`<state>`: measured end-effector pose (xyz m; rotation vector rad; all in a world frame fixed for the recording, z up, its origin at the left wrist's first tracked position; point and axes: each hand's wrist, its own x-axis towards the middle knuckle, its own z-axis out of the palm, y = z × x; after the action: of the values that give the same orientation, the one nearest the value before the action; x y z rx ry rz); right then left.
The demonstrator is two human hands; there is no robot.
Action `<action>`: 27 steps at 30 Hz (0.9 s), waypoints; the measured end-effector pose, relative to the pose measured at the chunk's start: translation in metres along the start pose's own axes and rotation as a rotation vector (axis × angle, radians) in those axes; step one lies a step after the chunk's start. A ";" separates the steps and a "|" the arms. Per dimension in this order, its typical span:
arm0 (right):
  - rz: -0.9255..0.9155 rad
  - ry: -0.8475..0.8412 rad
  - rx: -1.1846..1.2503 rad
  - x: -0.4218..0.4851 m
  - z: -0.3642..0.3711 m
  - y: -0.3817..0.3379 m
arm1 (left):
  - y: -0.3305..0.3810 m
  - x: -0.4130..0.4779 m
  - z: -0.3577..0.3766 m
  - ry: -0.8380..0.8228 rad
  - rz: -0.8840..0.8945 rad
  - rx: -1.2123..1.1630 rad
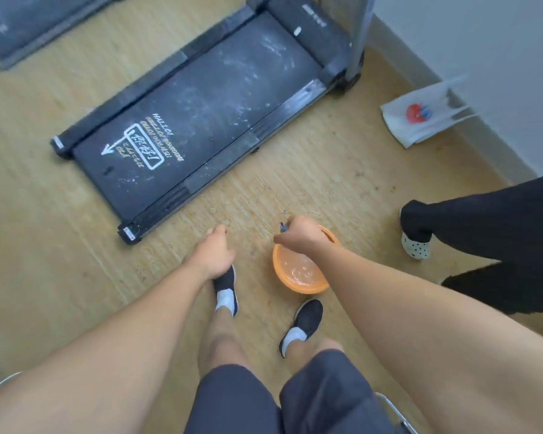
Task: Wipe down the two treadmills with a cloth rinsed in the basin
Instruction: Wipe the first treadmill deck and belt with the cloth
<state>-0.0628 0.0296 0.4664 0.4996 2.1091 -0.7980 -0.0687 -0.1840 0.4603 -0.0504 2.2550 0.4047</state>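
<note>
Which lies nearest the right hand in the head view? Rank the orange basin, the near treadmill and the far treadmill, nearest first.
1. Orange basin: on the floor directly under the right hand, which grips the cloth.
2. Near treadmill: ahead and to the left.
3. Far treadmill: top-left corner, beyond the near one.

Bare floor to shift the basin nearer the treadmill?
Bare floor: the strip between the near treadmill and the basin, by the left hand; the band between it and the far treadmill; the patch between treadmill and white bag. Crowded: around the basin, with shoes, right hand and a bystander's foot.
</note>
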 end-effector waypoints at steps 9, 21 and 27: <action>-0.411 0.254 -0.219 -0.159 -0.083 -0.191 | -0.014 -0.150 -0.189 0.205 0.093 0.035; -0.512 0.359 -0.089 -0.094 -0.095 -0.434 | -0.137 -0.070 -0.376 0.248 0.153 -0.064; -0.544 0.537 0.077 -0.069 -0.162 -0.512 | -0.129 0.002 -0.506 0.236 0.254 0.001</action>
<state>-0.4109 -0.2338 0.7865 0.1808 2.7803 -1.1461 -0.4190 -0.4609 0.7321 0.2008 2.5039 0.5566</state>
